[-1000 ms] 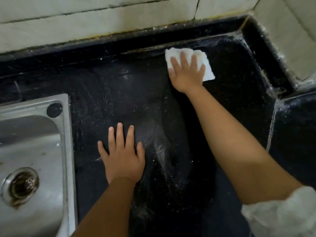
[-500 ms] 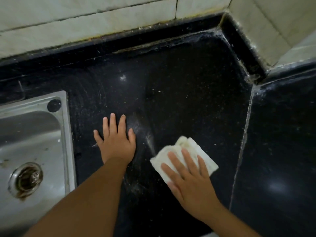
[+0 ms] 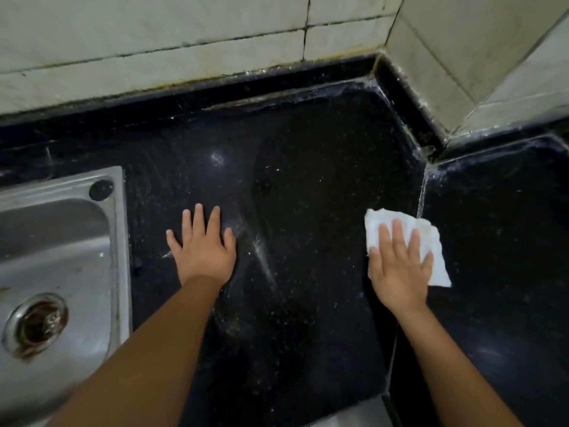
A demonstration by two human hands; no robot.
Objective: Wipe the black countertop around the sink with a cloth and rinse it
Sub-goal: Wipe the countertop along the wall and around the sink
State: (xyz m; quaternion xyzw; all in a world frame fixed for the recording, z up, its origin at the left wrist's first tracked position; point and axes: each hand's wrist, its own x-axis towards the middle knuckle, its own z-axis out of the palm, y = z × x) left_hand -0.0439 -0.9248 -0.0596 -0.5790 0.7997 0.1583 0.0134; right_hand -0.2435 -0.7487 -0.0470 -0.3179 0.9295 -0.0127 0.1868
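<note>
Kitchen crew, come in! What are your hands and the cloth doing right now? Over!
Left hand flat on black countertop beside sink. Right hand pressing white cloth flat, on the slab seam. Nothing blocking. Over.

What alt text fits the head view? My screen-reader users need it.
A right hand presses a white cloth flat on a black countertop; the left hand rests flat beside a steel sink.

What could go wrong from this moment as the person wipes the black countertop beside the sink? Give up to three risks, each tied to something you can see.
1. The cloth lies over the seam between slabs; grime may get pushed into it.
2. The right hand presses flat, not gripping, so the cloth could bunch or slip out.
3. The left hand rests on the smeared countertop, possibly leaving fresh marks.
</note>
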